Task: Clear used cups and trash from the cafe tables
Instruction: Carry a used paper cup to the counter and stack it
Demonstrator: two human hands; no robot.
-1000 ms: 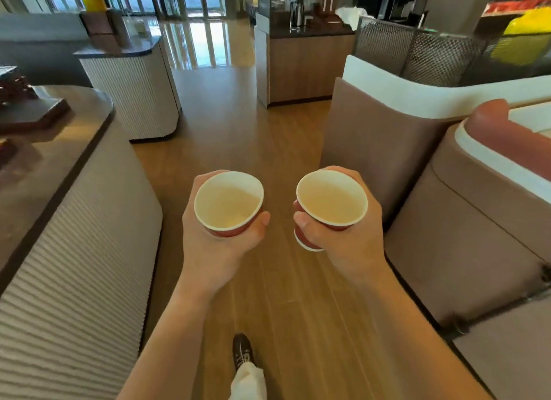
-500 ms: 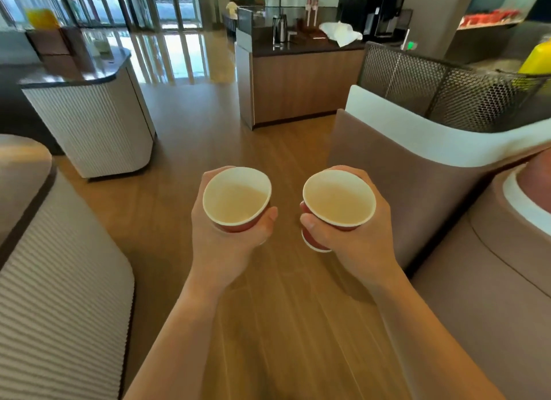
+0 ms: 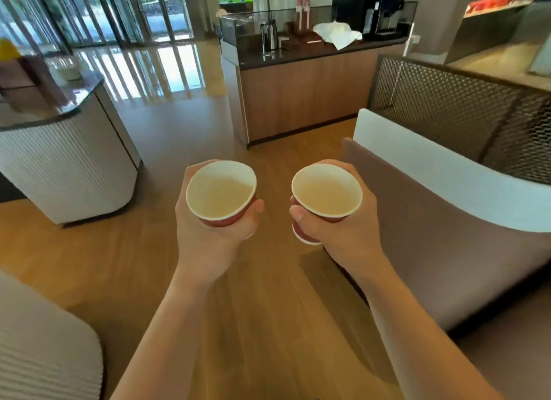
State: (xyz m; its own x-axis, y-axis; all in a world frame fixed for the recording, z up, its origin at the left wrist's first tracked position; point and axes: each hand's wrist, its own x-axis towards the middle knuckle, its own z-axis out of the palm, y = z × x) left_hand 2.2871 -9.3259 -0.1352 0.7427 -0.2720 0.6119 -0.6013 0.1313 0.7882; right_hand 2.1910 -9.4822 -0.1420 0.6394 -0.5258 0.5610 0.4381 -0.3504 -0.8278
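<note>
I carry two red paper cups with cream insides, one in each hand, over the wooden floor. My left hand (image 3: 208, 238) grips the left cup (image 3: 220, 194), thumb curled across its near side. My right hand (image 3: 343, 232) grips the right cup (image 3: 326, 191), whose white-rimmed base shows below my thumb. Both cups are upright, tilted a little toward me, and look empty.
A brown and white sofa back (image 3: 441, 208) runs along the right, with a mesh screen (image 3: 465, 107) behind it. A wood counter (image 3: 304, 95) with a coffee machine and white cloth stands ahead. A ribbed white counter (image 3: 65, 161) is at the left.
The view has moved forward along the aisle: the left ribbed counter slid out behind and the wood counter ahead came closer. Both hands keep their cups in the same pose.
</note>
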